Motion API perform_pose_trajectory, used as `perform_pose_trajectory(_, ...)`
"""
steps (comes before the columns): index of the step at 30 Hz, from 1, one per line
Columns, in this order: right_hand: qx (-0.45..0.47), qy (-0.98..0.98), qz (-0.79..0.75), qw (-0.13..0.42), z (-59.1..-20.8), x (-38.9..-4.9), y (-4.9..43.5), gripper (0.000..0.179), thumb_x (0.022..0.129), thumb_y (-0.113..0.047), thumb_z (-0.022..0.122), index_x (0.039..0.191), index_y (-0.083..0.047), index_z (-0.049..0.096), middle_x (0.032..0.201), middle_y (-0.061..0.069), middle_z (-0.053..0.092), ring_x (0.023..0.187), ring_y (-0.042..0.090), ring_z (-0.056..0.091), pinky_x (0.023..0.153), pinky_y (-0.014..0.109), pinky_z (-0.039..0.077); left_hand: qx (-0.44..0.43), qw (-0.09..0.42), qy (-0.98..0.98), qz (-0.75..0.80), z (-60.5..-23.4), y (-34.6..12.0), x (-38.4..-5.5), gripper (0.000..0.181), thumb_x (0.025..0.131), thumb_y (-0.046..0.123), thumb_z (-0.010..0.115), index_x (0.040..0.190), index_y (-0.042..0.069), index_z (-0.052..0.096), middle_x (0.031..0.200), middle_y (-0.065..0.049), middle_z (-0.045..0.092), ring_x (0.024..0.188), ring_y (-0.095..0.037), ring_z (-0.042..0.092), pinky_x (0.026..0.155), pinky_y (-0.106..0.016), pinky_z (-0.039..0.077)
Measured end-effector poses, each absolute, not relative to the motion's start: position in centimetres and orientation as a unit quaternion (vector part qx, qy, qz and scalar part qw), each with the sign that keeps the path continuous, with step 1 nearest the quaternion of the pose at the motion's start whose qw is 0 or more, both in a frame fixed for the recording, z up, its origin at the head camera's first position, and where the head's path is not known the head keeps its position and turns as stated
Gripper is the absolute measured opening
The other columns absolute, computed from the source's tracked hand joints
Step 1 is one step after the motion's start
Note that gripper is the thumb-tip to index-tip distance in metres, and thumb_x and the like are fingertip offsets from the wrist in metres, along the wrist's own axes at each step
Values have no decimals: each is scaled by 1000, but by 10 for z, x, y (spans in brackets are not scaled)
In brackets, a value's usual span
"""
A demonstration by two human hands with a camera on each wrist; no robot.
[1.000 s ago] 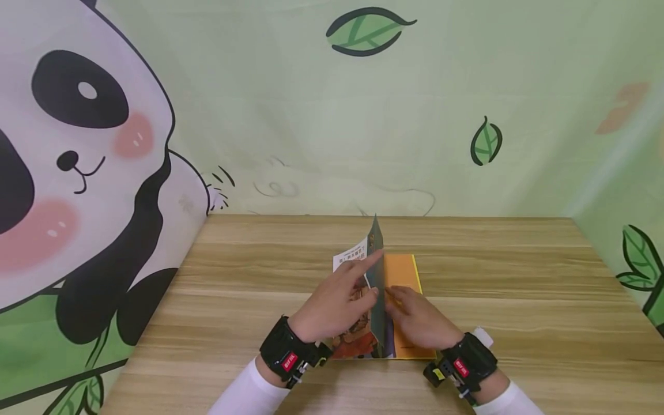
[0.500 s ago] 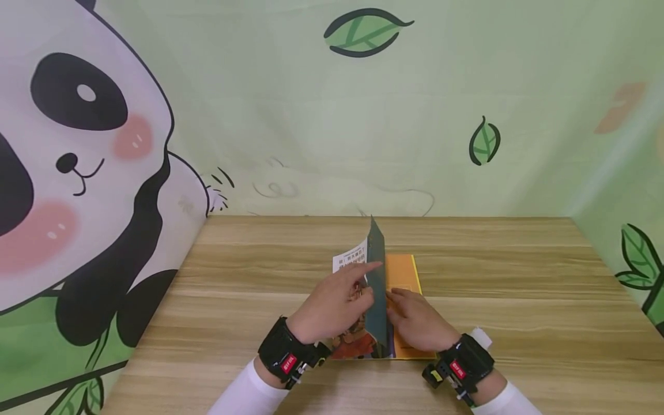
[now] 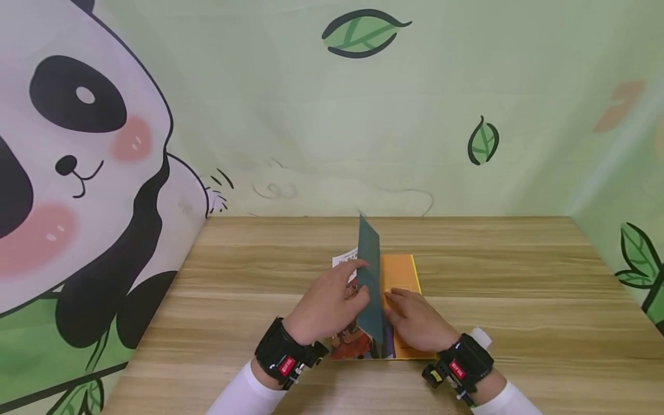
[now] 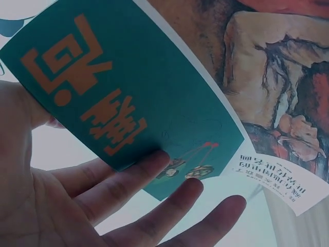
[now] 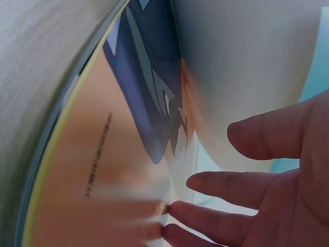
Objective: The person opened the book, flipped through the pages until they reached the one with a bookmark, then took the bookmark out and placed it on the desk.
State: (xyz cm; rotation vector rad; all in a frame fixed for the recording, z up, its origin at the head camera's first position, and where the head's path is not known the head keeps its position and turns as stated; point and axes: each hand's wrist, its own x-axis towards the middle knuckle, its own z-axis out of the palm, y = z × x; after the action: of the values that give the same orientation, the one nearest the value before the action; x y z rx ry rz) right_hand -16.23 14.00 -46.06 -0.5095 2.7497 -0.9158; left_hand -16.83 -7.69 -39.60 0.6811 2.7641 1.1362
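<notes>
An opened book (image 3: 404,271) lies on the table, with a painting and printed text on its left part and an orange page on its right. A teal page (image 3: 369,276) stands raised between them, leaning left; orange characters show on it in the left wrist view. My left hand (image 3: 327,302) holds this page by its free edge, fingers on the teal face and the thumb mostly hidden behind. My right hand (image 3: 422,320) rests on the orange page near the fold, its fingers extended and fingertips touching the paper in the right wrist view (image 5: 257,190).
The wooden table (image 3: 519,300) extends around the book. Behind it hangs a pale green backdrop (image 3: 290,115) with a panda (image 3: 150,242) and leaves. Both wrists carry black straps with small cameras.
The raised page has tilted further left, showing more of its teal face and covering more of the painting. My left hand has shifted slightly left with it; the right hand has barely moved.
</notes>
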Motion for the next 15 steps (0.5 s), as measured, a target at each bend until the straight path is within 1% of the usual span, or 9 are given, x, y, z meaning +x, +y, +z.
perform_pose_trajectory(3, -174, 930, -309, 95, -462, -162, 140, 47, 108, -20, 51, 144, 9, 53, 154, 28, 48, 146, 49, 41, 120, 63, 32, 222, 33, 902, 368, -395, -79, -168, 48, 99, 25, 59, 145, 13, 56, 66, 7, 50, 52, -4, 44, 47, -23, 35)
perform_pose_trajectory(6, -180, 931, -306, 89, -463, -162, 141, 46, 108, -19, 51, 143, 10, 55, 153, 29, 49, 145, 50, 42, 120, 62, 33, 221, 30, 904, 365, -394, -80, -167, 49, 98, 24, 59, 146, 14, 55, 64, 8, 49, 50, -3, 42, 47, -22, 34)
perform_pose_trajectory(10, -178, 930, -306, 94, -464, -163, 141, 46, 108, -19, 51, 144, 10, 54, 154, 29, 48, 146, 49, 41, 121, 62, 32, 221, 30, 904, 364, -395, -83, -167, 50, 98, 23, 59, 147, 14, 54, 61, 9, 47, 48, -3, 40, 46, -23, 33)
perform_pose_trajectory(15, -176, 930, -307, 99, -463, -163, 142, 46, 108, -18, 50, 144, 10, 54, 155, 29, 47, 147, 49, 40, 121, 62, 31, 225, 25, 906, 359, -399, -87, -166, 51, 98, 22, 60, 148, 13, 53, 62, 10, 48, 50, -3, 43, 47, -23, 34)
